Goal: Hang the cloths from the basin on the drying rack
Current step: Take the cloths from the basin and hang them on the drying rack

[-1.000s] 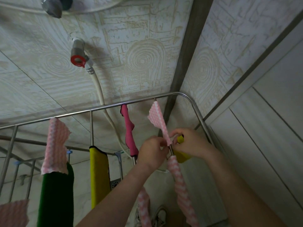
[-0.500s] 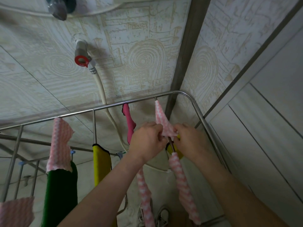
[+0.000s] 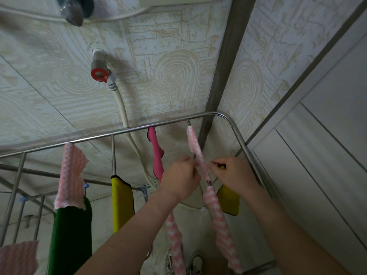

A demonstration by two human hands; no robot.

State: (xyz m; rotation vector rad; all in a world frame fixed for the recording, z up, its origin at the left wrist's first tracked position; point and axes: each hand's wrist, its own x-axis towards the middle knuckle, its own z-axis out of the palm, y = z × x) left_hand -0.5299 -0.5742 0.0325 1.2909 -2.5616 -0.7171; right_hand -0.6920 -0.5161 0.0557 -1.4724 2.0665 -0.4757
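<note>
A steel drying rack (image 3: pixel 139 129) stands against the patterned wall. A pink-and-white checked cloth (image 3: pixel 195 144) lies along its rightmost rod. My left hand (image 3: pixel 179 178) pinches this cloth from the left, and my right hand (image 3: pixel 231 174) pinches it from the right, both at the rod's middle. Below my hands a second checked cloth (image 3: pixel 220 227) hangs from the same rod. A magenta cloth (image 3: pixel 156 153) hangs on the rod to the left. The basin is out of view.
More cloths hang on the rack: a checked one (image 3: pixel 71 175) above a dark green one (image 3: pixel 71 235), two yellow ones (image 3: pixel 121 203) (image 3: pixel 228 201), a checked strip (image 3: pixel 175 245). A red-handled tap (image 3: pixel 98 69) with a white hose (image 3: pixel 123 108) sits on the wall. A panelled door (image 3: pixel 321 155) is close on the right.
Both hands have slid up the rightmost rod, spreading the checked cloth flat along it; its upper end now lies closer to the rod. The view has tilted slightly upward.
</note>
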